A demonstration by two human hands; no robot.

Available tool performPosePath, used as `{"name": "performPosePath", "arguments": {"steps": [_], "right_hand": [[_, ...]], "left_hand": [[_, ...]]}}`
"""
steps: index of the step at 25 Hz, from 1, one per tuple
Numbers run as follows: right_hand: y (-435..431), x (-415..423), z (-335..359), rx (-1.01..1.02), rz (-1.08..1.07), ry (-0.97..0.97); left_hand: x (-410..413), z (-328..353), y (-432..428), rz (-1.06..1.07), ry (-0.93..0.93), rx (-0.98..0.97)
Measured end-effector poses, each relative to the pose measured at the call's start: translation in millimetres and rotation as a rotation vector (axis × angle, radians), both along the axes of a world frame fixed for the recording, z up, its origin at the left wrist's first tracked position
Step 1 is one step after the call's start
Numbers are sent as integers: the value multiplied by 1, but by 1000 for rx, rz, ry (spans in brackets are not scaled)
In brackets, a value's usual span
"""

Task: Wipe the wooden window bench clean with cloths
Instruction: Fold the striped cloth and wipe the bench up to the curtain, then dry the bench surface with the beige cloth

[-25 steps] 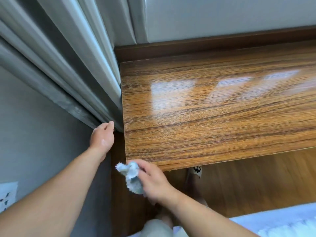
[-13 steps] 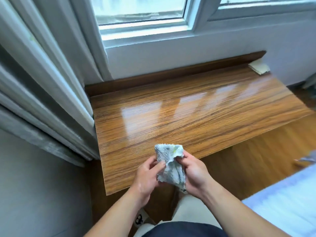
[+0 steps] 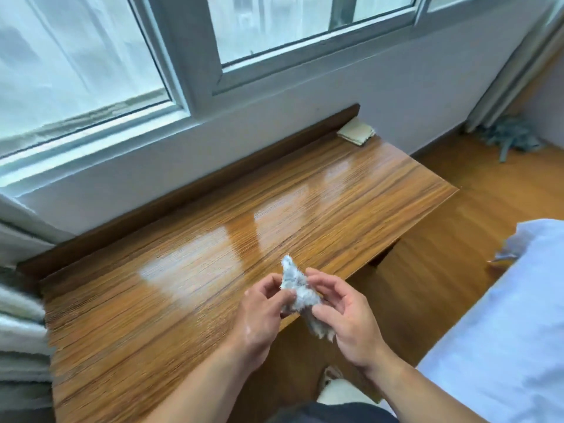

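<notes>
Both hands are up in front of me over the near edge of the glossy brown wood-grain surface (image 3: 213,270), and between them I hold one crumpled pale grey-white cloth (image 3: 297,290). My left hand (image 3: 262,315) pinches the cloth's lower left side between thumb and curled fingers. My right hand (image 3: 345,312) grips its right side, thumb on the front and fingers bent loosely behind; a frayed tail of the cloth hangs down past that palm. The cloth's upper tip sticks up above both hands, clear of the wood.

Beyond the hands, the surface carries bright window reflections. Far ahead and to the right of my right hand, at the far corner against the white wall, lies a small folded beige cloth (image 3: 356,134). Further right, on the wooden floor (image 3: 457,239), sits a heap of grey-blue mop strands (image 3: 506,137). Right of my right hand is a white bed sheet (image 3: 503,331). Above the surface runs a white-framed window (image 3: 195,71), and left of my left hand hangs a grey curtain (image 3: 18,331).
</notes>
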State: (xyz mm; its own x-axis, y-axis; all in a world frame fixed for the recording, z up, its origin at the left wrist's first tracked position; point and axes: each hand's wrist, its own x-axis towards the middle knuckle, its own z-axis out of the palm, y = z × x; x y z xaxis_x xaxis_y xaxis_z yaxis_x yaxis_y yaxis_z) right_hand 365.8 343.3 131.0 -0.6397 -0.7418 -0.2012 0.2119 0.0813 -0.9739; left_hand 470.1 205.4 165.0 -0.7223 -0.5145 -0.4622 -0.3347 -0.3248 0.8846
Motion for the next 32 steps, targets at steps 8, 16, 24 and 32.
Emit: {"name": "performPosePath", "arguments": {"steps": [8, 16, 24, 32], "right_hand": [[22, -204, -6, 128, 269, -231], [-40, -332, -28, 474, -49, 56], [-104, -463, -59, 515, 167, -113], [-241, -629, -99, 577, 373, 418]], "left_hand": [[-159, -10, -26, -298, 2, 337], [-304, -73, -75, -258, -114, 107], [-419, -111, -122, 35, -227, 375], [-559, -143, -206, 388, -396, -71]]}}
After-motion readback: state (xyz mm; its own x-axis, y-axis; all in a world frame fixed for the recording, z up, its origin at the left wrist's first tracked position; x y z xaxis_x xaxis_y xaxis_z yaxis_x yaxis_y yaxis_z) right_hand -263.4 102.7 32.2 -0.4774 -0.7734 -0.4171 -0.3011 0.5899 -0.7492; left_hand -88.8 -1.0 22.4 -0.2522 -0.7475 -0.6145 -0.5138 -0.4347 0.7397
